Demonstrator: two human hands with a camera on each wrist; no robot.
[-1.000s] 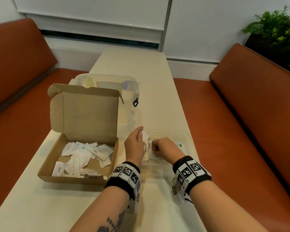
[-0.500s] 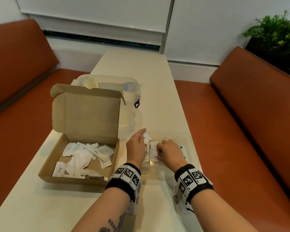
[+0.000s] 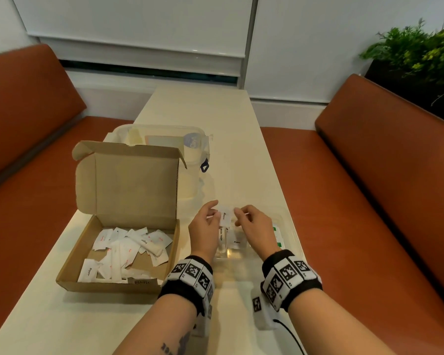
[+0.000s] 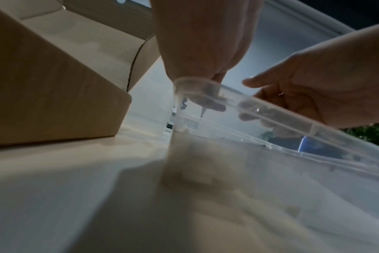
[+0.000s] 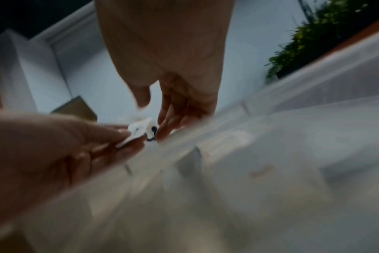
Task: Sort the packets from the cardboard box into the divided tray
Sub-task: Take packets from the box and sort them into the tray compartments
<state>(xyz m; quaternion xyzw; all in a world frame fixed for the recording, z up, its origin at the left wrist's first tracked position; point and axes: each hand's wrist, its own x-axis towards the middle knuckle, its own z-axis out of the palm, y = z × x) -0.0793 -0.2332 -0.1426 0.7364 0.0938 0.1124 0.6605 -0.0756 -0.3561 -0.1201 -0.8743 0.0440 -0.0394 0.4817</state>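
The open cardboard box (image 3: 138, 185) sits on the left of the table with several white packets (image 3: 128, 249) in it. To its right stands the clear divided tray (image 3: 290, 226), which holds a white sugar stick (image 3: 220, 235), a pepper packet (image 3: 237, 240) and green-marked packets (image 3: 277, 237). Above the tray's left end my left hand (image 3: 217, 213) pinches a white pepper packet (image 3: 225, 217) upright. My right hand (image 3: 238, 213) hovers just right of it, thumb and fingers apart, fingertips at the packet's edge. The right wrist view shows the packet (image 5: 138, 131) between both hands, blurred.
A clear lidded plastic container (image 3: 164, 139) with a blue latch stands behind the box. Orange benches (image 3: 395, 201) run along both sides of the narrow table, and a plant (image 3: 415, 47) is at the back right. The tray lies close to the table's right edge.
Both hands have come up from the tray's compartments. The left hand has lifted the pepper packet higher, and the right hand has risen from inside the tray to meet it.
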